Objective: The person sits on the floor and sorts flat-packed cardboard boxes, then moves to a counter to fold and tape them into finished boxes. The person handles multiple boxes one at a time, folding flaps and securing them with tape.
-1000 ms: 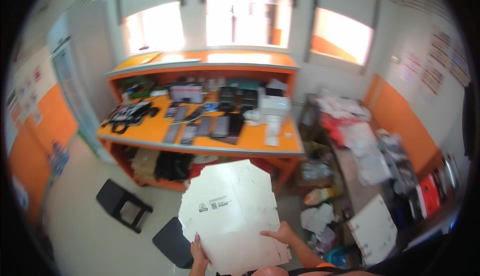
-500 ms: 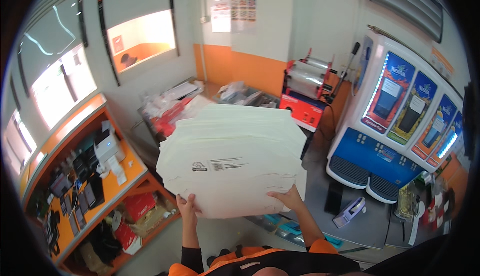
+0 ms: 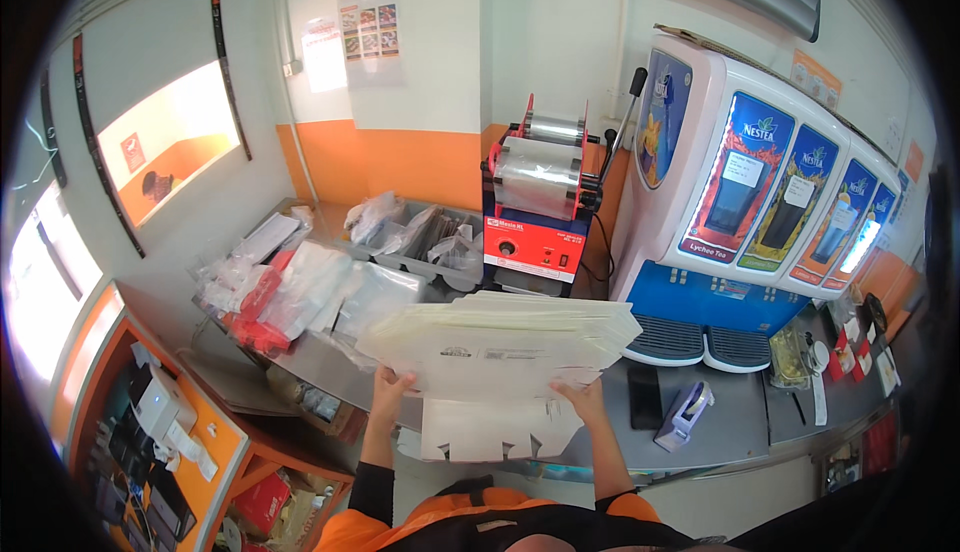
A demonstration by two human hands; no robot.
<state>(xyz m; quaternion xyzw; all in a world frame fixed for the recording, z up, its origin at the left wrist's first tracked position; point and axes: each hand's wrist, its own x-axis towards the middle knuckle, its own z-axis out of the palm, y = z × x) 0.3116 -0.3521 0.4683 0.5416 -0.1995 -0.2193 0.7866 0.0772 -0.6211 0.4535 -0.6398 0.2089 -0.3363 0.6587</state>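
Between both hands I hold a thick stack of flat white cardboard box blanks (image 3: pixel 490 347) with small dark print, tilted over the near edge of the grey counter. A lower flap with slot cuts hangs down beneath the stack. My left hand (image 3: pixel 388 394) grips the stack's near left side, thumb on top. On the near right side my right hand (image 3: pixel 580 399) grips it the same way; the fingers of both hands are mostly hidden below. Close behind the stack, clear plastic bags (image 3: pixel 375 297) lie on the counter.
Past the stack stand a red cup sealer (image 3: pixel 535 252) with film rolls and a grey bin (image 3: pixel 460 280) of plastic packets. To the right are a drink dispenser (image 3: pixel 735 287), a tape dispenser (image 3: pixel 686 415) and a black flat object (image 3: pixel 644 397). An orange shelf unit (image 3: pixel 225 442) stands at left.
My view has turned right, and the counter is nearer. The stack has tipped so that its top looks narrower and its slotted lower flap shows. Both hands still grip it.
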